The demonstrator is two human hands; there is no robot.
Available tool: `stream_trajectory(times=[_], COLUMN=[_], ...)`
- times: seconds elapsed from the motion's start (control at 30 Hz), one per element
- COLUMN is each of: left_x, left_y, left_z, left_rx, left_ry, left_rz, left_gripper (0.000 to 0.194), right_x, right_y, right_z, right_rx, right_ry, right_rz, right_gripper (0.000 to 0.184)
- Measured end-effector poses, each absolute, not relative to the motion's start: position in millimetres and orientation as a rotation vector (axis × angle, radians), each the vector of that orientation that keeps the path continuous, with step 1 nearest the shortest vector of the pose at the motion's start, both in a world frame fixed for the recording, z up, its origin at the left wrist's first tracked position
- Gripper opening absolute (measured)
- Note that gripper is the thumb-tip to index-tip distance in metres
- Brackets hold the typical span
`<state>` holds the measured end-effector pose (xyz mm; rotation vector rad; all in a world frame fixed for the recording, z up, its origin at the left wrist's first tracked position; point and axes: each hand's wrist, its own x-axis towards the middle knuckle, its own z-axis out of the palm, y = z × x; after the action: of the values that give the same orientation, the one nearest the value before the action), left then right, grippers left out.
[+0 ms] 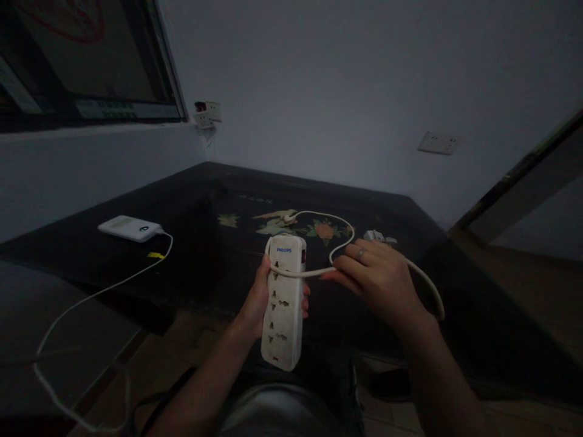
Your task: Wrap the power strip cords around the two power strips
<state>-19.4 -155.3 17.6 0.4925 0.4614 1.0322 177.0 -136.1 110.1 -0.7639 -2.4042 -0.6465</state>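
My left hand (pixel 259 297) grips a white power strip (pixel 283 309) marked PHILIPS, held upright at the table's near edge with its sockets facing me. The thumb lies on the left side and fingertips show at the right. A white cord (pixel 310 274) crosses the upper part of the strip's face. My right hand (pixel 371 270), with a ring on one finger, pinches this cord just right of the strip. From there the cord loops over the tabletop behind, and another stretch hangs right of the hand. Partly hidden behind my right fingers lies a white plug-like piece (pixel 373 235).
The dark table (pixel 204 200) bears a printed flower pattern (pixel 324 230). At its left lies a white device (pixel 130 227) with a thin cable hanging off the edge, beside a yellow tag (pixel 156 255). Wall sockets (pixel 438 143) sit on the back wall, and a window (pixel 91 60) is at left.
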Motion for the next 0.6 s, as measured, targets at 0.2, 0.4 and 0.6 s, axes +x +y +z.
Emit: stream_trajectory(times=[0.2, 0.4, 0.6], left_x=[-19, -19, -20], left_y=[-164, -171, -172], left_z=[25, 32, 27], left_rx=[0.474, 0.510, 0.580], left_ry=[0.396, 0.295, 0.255], left_rz=[1.010, 1.034, 0.977], left_gripper=[0.073, 0.070, 0.078], right_x=[175, 161, 158], right_y=[-132, -134, -133], right_z=[88, 68, 60], right_rx=[-0.786, -0.714, -0.684], right_ry=[-2.285, -2.180, -2.157], right_rz=[-0.454, 0.012, 0.555], right_gripper=[0.041, 0.044, 0.053])
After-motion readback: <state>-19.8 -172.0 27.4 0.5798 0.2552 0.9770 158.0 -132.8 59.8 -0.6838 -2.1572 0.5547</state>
